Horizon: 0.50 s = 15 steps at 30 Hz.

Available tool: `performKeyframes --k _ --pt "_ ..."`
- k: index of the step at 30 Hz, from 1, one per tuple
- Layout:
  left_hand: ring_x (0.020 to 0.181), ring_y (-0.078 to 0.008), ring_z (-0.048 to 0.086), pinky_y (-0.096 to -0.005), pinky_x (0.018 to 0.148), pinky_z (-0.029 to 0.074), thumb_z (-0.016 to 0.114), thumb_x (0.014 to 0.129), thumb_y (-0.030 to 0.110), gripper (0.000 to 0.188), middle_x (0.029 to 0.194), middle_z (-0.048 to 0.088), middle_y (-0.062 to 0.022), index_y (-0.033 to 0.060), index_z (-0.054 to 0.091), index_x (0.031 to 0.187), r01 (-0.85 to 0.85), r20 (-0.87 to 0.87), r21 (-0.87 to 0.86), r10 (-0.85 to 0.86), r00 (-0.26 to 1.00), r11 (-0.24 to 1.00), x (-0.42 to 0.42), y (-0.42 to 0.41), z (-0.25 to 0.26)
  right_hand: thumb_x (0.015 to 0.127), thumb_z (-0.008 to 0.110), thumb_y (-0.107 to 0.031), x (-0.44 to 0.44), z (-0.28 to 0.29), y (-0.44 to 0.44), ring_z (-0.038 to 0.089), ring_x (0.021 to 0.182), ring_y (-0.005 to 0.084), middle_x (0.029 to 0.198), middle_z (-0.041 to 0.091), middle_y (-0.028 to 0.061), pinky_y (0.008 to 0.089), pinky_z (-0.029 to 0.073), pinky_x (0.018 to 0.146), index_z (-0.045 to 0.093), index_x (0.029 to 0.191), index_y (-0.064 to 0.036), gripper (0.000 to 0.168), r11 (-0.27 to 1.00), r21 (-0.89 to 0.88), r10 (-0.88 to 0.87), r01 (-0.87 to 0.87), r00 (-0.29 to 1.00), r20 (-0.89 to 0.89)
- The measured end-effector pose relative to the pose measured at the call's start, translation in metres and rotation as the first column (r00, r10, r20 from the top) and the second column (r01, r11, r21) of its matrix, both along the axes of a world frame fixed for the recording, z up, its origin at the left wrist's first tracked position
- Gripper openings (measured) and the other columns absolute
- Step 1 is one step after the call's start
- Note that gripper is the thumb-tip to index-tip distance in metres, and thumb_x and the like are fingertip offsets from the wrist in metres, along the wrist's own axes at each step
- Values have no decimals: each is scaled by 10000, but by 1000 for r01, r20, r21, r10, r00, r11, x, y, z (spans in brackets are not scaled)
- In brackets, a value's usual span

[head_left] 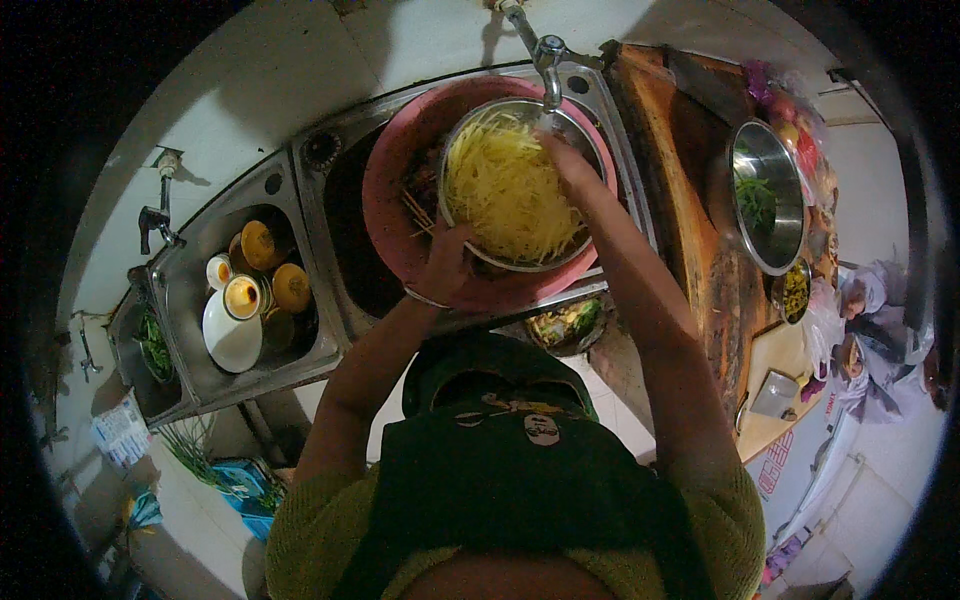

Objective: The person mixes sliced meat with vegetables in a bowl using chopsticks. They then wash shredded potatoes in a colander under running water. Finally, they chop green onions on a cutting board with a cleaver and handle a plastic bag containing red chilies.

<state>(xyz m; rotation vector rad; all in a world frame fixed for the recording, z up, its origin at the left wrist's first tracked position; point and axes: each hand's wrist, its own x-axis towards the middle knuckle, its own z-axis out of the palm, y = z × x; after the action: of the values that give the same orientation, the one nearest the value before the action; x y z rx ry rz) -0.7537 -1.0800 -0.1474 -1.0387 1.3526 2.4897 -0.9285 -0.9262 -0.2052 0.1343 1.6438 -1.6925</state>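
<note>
A metal bowl (495, 264) of yellow shredded vegetable (514, 191), probably potato, sits within a large pink plastic basin (386, 180) on the steel sink. My left hand (448, 259) grips the bowl's rim at its near left side. At the bowl's upper right, my right hand (559, 150) is under the tap spout (552, 94), close to the shreds; its fingers are blurred and partly hidden, so what they do is unclear. Dark reddish contents and thin sticks (418, 210) show in the basin left of the bowl.
Left, a sink compartment (176, 300) holds a white plate (232, 337) and several jars or cups. Right, a wooden slab (720, 315) bears a steel bowl (772, 247) with green leaves. A container of vegetable scraps (566, 326) stands below the sink edge. Another person (877, 352) is at far right.
</note>
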Motion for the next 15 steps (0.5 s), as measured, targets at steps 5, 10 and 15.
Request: performKeyframes --k 5,10,15 --pt "616 -137 498 -265 501 442 531 695 29 368 751 499 -34 42 458 1055 -86 -45 250 100 994 965 4 -12 -122 820 570 -304 0 15 -52 544 846 177 1019 564 92 292 445 711 499 1153 -62 418 943 246 285 -226 928 -241" --pt "658 -117 473 -283 557 433 519 697 32 230 723 469 -7 66 495 924 1 -247 377 99 964 926 -5 -5 -79 799 597 -155 48 30 -11 526 915 206 1085 519 118 330 441 790 495 1148 -77 372 892 441 436 -103 456 -776" --pt "681 -125 438 -288 607 414 507 689 30 159 740 444 -14 89 482 834 105 -530 448 170 831 888 -2 -8 -128 805 528 -179 52 5 13 453 1052 364 1125 480 204 406 395 870 544 1076 -88 286 915 258 -39 309 707 -706"
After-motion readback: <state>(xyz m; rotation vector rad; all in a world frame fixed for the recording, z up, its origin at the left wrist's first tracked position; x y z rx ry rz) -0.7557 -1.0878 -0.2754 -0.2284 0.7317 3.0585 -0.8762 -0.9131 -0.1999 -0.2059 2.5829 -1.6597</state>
